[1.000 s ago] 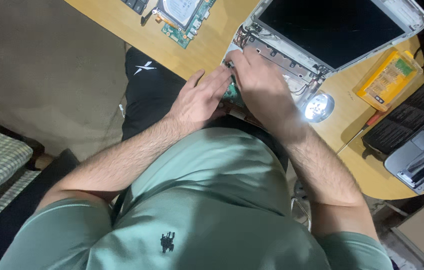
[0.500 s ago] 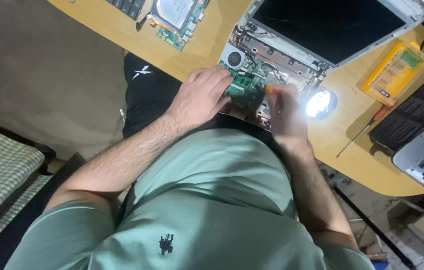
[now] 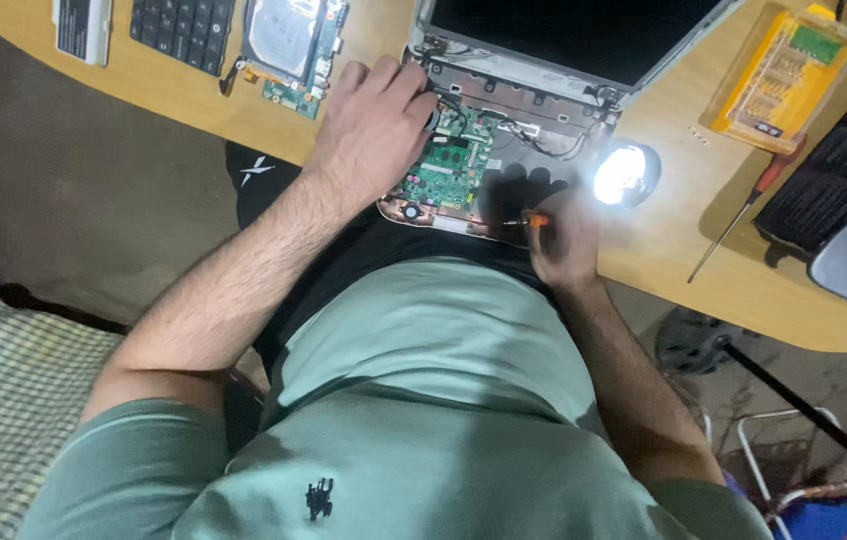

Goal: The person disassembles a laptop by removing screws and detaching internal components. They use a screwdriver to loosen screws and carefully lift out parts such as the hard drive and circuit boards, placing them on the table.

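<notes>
Left hand (image 3: 368, 125): lies palm down, fingers loosely spread, on the left part of the opened laptop base (image 3: 488, 150); it grasps nothing, only presses there.

Right hand (image 3: 565, 240): fingers closed around a small orange-handled screwdriver (image 3: 528, 220), its tip pointing left at the near edge of the base.

Green circuit board (image 3: 448, 165): exposed inside the base, between the two hands, just right of the left hand.

Laptop screen (image 3: 573, 30): dark, tilted back, beyond both hands.

Small lamp (image 3: 623, 172): lit, on the wooden table (image 3: 663, 250), just beyond the right hand.

Second screwdriver (image 3: 738, 220), red handle: lies on the table, right of the right hand.

Yellow bit case (image 3: 783, 75): further right and beyond.

Hard drive on a board (image 3: 293, 40), loose keyboard (image 3: 183, 30), pale battery pack (image 3: 83, 30): in a row left of the left hand.
</notes>
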